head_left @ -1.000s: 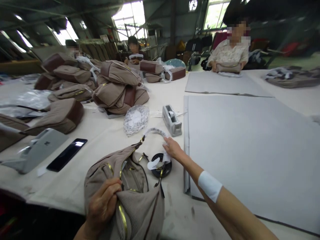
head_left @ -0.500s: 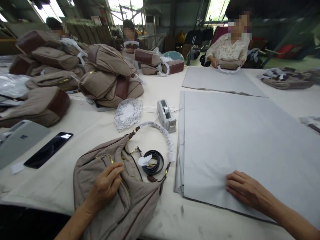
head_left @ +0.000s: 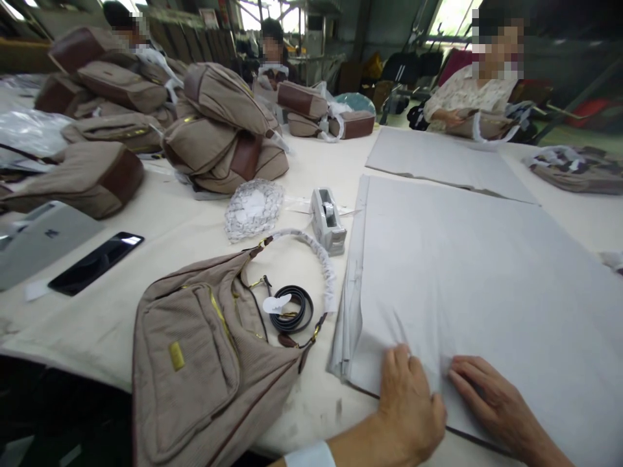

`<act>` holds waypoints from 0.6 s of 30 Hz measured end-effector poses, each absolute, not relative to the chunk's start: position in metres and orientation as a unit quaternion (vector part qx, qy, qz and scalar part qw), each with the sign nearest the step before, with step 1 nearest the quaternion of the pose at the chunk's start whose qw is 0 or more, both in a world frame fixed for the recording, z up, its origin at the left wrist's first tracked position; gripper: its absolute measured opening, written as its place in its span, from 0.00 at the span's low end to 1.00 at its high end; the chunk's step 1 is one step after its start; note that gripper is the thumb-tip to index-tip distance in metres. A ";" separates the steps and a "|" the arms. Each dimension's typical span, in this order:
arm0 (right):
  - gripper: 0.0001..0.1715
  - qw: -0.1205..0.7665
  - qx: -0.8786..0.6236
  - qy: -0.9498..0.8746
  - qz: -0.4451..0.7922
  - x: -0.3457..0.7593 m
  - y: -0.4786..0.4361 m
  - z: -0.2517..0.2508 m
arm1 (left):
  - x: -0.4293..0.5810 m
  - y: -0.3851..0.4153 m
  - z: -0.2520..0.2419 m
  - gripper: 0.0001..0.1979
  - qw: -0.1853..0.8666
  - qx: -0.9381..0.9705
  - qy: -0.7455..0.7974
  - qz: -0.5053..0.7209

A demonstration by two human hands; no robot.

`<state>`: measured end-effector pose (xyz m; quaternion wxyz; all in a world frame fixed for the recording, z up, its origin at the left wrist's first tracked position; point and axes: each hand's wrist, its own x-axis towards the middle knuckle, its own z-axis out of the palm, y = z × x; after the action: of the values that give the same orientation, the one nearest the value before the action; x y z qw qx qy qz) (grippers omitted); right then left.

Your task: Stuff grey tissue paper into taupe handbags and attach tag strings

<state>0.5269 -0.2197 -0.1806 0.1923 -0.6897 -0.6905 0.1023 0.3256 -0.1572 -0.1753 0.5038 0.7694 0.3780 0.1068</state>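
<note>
A stack of grey paper sheets (head_left: pixel 487 272) lies before me on the right. My left hand (head_left: pixel 409 399) presses on its near part with fingers bent together, and the paper wrinkles there; whether it pinches a sheet is hard to tell. Just to the right, my right hand (head_left: pixel 491 402) rests on the same paper, its fingers close together and bent. A taupe bag (head_left: pixel 195 363) with a gold plate lies at the left, untouched. Its wrapped handle (head_left: pixel 324 259) curves around a coiled dark strap (head_left: pixel 304 308) with a white tag.
Beyond the bag stand a tape dispenser (head_left: pixel 328 220) and crumpled wrapping (head_left: pixel 254 211). A phone (head_left: pixel 97 263) and a grey case (head_left: pixel 48 240) lie left. Bags (head_left: pixel 224 130) are piled behind. Across the table, a person (head_left: pixel 474 97) handles a bag.
My left hand has left the bag and moved right onto the grey paper, beside my right hand. The gold plate now shows. My view has shifted slightly.
</note>
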 end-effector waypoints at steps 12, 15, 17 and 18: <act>0.28 0.108 -0.498 -0.854 0.107 0.426 -0.123 -0.154 | 0.346 -0.177 -0.212 0.23 0.244 0.898 0.313 0.187; 0.21 0.068 -0.460 -0.878 0.114 0.428 -0.117 -0.155 | 0.346 -0.183 -0.214 0.22 0.261 0.893 0.325 0.170; 0.16 0.103 -0.470 -0.871 0.103 0.440 -0.122 -0.161 | 0.342 -0.185 -0.211 0.22 0.269 0.894 0.321 0.159; 0.15 0.131 -0.474 -0.866 0.090 0.446 -0.125 -0.165 | 0.339 -0.185 -0.208 0.23 0.270 0.897 0.314 0.157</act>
<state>0.4463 -0.1251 -0.1649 0.1309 -0.4738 -0.8661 0.0903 0.3387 -0.1847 -0.2083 0.2705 0.8966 0.3135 0.1572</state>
